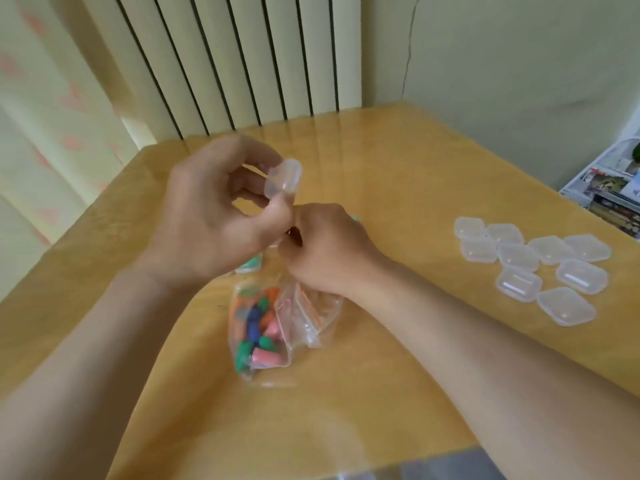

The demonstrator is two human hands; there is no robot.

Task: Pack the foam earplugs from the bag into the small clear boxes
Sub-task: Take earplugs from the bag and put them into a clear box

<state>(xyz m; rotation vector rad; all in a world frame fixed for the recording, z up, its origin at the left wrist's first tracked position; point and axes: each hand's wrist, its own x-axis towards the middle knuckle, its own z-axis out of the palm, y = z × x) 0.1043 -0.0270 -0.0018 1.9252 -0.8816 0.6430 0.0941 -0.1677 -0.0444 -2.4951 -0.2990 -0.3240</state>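
My left hand (214,216) holds a small clear box (283,177) between thumb and fingertips, raised above the yellow table (398,174). Just below it, my right hand (329,251) is curled tight, its fingertips hidden; what they pinch cannot be made out. A clear zip bag (273,323) lies under both wrists, holding several orange, green, blue and pink foam earplugs (256,323). A box with something green inside (250,265) peeks out from under my left hand. Several closed clear boxes (533,268) lie in a cluster on the table's right side.
A white radiator (242,57) stands behind the table's far edge, a curtain (45,116) to the left. Stacked magazines (609,192) sit beyond the right edge. A grey surface (433,469) shows at the near edge.
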